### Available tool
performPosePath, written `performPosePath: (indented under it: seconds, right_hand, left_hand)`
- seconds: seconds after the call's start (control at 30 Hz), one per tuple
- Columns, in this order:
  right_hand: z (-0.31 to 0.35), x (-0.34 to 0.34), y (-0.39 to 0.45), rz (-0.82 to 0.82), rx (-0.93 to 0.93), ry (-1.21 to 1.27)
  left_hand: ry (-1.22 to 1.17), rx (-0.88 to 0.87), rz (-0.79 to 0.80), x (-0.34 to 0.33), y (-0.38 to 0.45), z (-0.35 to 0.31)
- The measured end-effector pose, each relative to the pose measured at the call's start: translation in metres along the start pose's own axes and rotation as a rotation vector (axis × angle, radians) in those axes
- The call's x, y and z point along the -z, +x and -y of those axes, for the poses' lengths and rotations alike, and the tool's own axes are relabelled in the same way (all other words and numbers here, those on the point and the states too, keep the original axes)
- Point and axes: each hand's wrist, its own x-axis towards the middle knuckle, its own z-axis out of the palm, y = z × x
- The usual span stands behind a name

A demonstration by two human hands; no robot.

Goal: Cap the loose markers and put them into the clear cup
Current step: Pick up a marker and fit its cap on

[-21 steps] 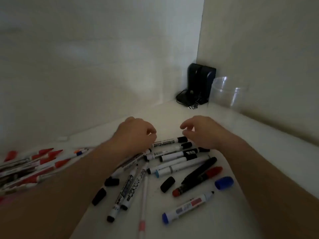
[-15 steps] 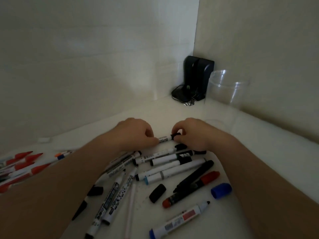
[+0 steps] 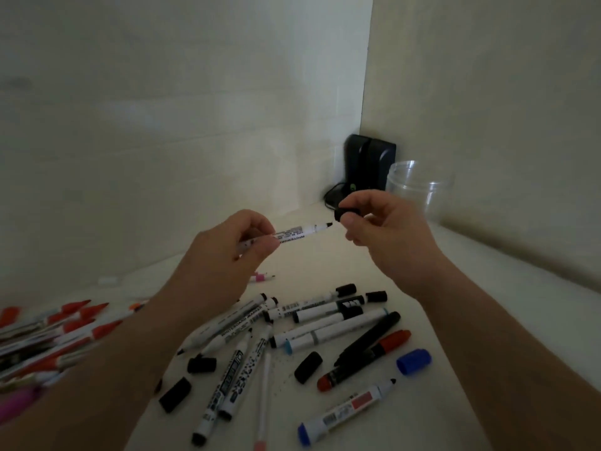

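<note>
My left hand point(image 3: 227, 252) grips a white whiteboard marker point(image 3: 299, 233) lifted above the table, its bare black tip pointing right. My right hand point(image 3: 387, 229) pinches a black cap point(image 3: 347, 213) a short gap away from that tip. The clear cup point(image 3: 418, 187) stands upright behind my right hand, near the corner, with nothing visible inside. Below my hands a heap of several white markers point(image 3: 325, 323) lies on the white table point(image 3: 487, 320). Loose black caps point(image 3: 308, 367) and a blue cap point(image 3: 413, 361) lie among them.
A black device point(image 3: 369, 164) with a cable stands in the far corner beside the cup. Red-capped pens point(image 3: 65, 323) are piled at the left edge. Walls close in behind and on the right. A blue-ended marker point(image 3: 344, 410) lies nearest me.
Both hands rose from the heap with one marker. The black cap came off its tip and now sits in my right hand, apart from the marker.
</note>
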Motion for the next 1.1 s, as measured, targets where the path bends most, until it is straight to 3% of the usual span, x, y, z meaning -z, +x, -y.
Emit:
performPosePath:
  seconds: [0.27, 0.5, 0.77, 1.1]
  right_hand:
    - [-0.002, -0.043, -0.025, -0.230, -0.192, 0.289]
    - [-0.009, -0.051, -0.029, -0.171, -0.159, 0.274]
    - [-0.010, -0.052, -0.033, -0.197, -0.265, 0.513]
    - [-0.011, -0.056, -0.039, -0.124, -0.175, 0.344]
  left_hand:
    - [-0.184, 0.009, -0.277, 0.002, -0.023, 0.020]
    - [-0.224, 0.007, -0.274, -0.009, -0.034, 0.017]
    - [-0.214, -0.038, -0.309, -0.005, -0.040, 0.014]
    - [-0.088, -0.038, -0.255, -0.008, -0.038, 0.029]
